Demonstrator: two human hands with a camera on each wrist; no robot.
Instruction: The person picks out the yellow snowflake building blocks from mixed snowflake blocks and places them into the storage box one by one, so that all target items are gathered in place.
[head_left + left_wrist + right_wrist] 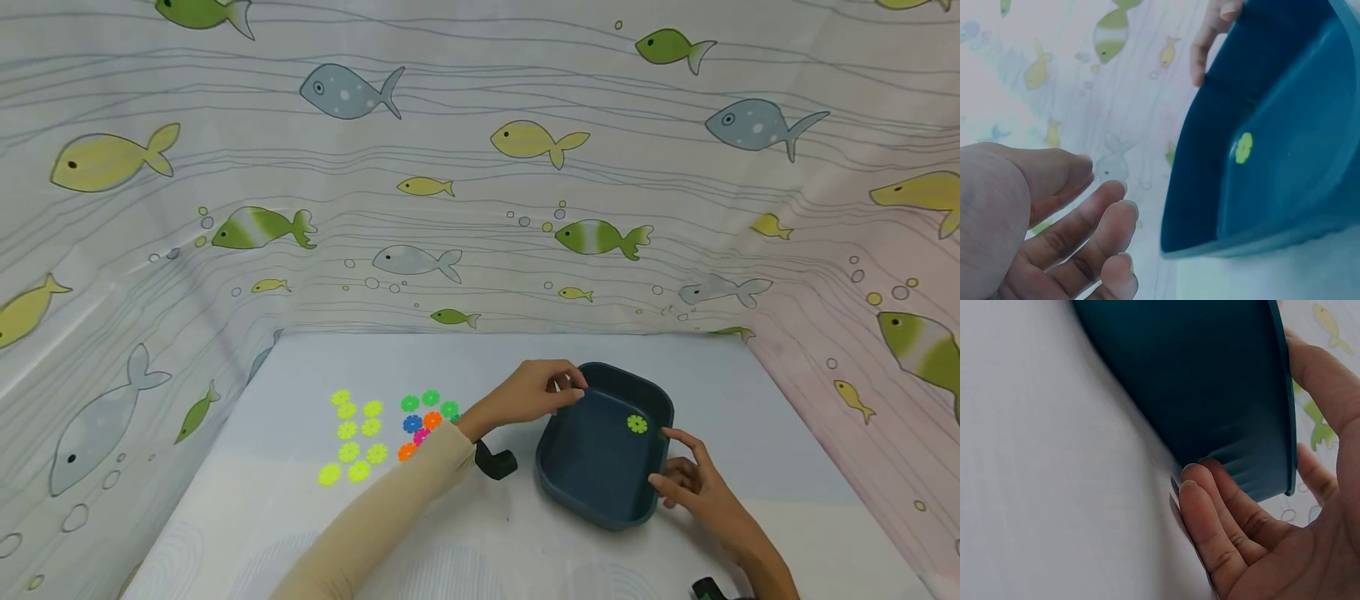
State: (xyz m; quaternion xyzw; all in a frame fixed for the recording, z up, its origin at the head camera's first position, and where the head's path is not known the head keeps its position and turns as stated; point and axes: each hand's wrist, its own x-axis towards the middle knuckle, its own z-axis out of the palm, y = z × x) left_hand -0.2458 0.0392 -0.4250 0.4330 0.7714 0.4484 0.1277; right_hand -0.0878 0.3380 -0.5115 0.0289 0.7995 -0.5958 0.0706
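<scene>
A dark blue tray (592, 471) (1285, 206) (1197, 375) stands on the white table, right of centre. One green flower-shaped disc (637, 424) (1244, 147) lies inside it. My left hand (553, 390) (1100, 215) hovers at the tray's far left corner with loosely bent fingers, and the left wrist view shows a gap between them and the tray. My right hand (678, 473) (1241, 506) holds the tray's right side. Its fingers (1204, 500) press the outer wall while its thumb (1316, 375) lies at the rim.
Left of the tray, several yellow-green discs (352, 437) and a cluster of green, blue, orange and pink discs (423, 419) lie on the table (480, 533). Fish-print curtain (480, 208) walls the table at the back and on both sides.
</scene>
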